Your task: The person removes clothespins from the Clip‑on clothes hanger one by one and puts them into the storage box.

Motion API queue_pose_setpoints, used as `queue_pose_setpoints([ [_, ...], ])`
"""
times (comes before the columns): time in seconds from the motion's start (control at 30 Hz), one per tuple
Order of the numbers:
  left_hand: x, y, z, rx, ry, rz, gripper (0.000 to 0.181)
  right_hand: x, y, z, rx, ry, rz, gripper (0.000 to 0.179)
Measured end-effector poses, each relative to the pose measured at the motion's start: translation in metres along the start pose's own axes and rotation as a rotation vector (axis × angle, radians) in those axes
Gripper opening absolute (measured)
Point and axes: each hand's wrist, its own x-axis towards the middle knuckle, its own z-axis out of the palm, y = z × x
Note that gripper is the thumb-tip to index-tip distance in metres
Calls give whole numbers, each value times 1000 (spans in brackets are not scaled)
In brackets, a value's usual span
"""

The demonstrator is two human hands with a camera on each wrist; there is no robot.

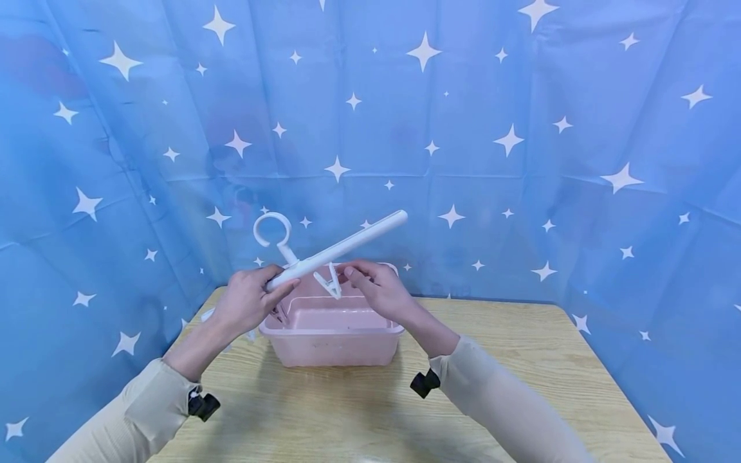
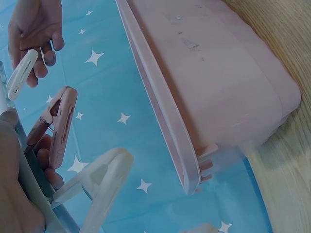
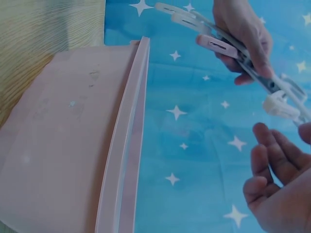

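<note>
My left hand (image 1: 244,299) grips the bar of a white clip hanger (image 1: 353,242), which is held tilted over a pink plastic basin (image 1: 336,349), its right end higher. The open ring hook stands up from the bar. A white clip (image 1: 334,287) hangs under the bar, near the fingertips of my right hand (image 1: 379,292). Those fingers are loosely bent, with a gap to the clip in the right wrist view. By my left fingers in the left wrist view hang a pink clip (image 2: 63,128) and another white clip (image 2: 109,187).
The basin stands on a wood-grain table (image 1: 492,386) toward its back edge. A blue curtain (image 1: 463,128) with white stars surrounds the table at the back and sides. The hanger's left end reaches past the basin's left side.
</note>
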Motion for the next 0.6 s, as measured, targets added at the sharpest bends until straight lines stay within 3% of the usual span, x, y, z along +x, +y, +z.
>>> queue_pose_setpoints([
  [0.3,1,1,-1,-8,9,8,27,3,-4,6,55,-14,-3,37],
  [0.6,0,0,-1,-9,16,24,26,5,-10,10,41,-38,-16,38],
])
